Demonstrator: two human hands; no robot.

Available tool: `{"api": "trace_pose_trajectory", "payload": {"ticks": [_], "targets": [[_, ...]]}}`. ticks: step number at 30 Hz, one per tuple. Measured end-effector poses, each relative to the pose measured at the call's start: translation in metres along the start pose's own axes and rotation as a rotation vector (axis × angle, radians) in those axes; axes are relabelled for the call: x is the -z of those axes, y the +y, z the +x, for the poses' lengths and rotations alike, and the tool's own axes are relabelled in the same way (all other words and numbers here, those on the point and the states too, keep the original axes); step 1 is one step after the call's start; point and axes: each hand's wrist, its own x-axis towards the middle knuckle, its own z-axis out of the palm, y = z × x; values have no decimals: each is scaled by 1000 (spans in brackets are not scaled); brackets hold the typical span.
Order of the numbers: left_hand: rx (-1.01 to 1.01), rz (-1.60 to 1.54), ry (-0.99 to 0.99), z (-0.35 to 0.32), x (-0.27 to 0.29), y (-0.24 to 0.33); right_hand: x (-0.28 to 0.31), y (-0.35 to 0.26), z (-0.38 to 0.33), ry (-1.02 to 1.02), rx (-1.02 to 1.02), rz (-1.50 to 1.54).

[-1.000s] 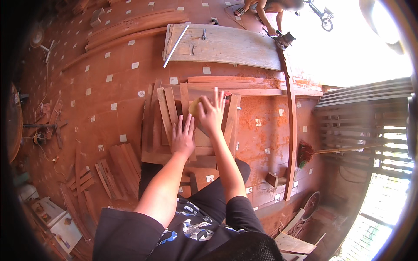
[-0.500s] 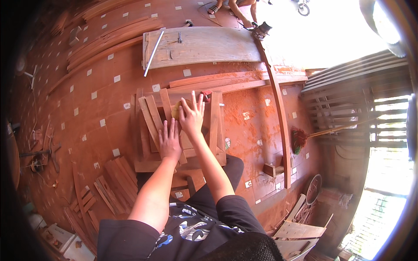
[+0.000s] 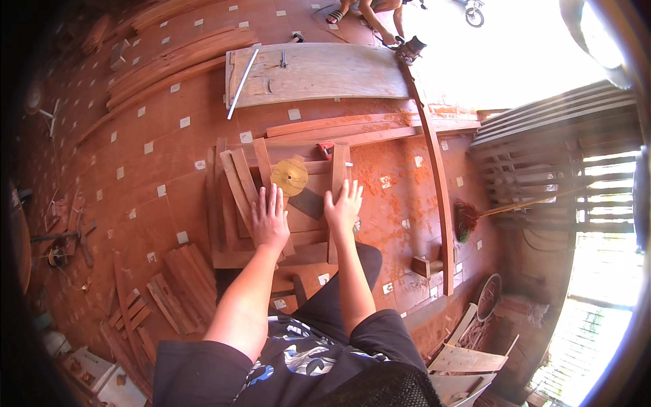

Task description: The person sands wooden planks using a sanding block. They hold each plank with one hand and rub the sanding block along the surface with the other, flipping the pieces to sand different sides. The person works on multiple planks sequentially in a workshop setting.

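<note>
In front of me, reddish-brown wooden strips lie on a low wooden work surface. My left hand rests flat with fingers together over the strips, its fingertips against the near edge of a round yellow disc with a small centre hole. My right hand is open, thumb apart, over an upright-lying wooden board on the right side. Between the hands lies a dark, flat rectangular piece. A red object of unclear kind sits at the far edge.
Beyond is a grey board with a pale rod. A co-worker's hand is at a dark power tool on a long beam. Planks lie at left; a broom stands at right.
My right hand has moved off the yellow disc, right and toward me, to the right-hand board. The disc and the dark rectangular piece now show. My left hand has shifted slightly right.
</note>
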Motion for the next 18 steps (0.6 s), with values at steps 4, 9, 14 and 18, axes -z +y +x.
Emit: {"api": "trace_pose_trajectory", "payload": {"ticks": [4,9,14,18], "targets": [[0,-8,6,1,-3,-2,-9,15,-17,-42,58,127],[-6,11,18,0,-4,-3,-11,9,-16,-21,49,148],[-17,-1,35,1,-7,-2,-8,11,-15,-5,54,169],[-27,7,75,-1,-11,-5,-7,9,-16,27,46,159]]}}
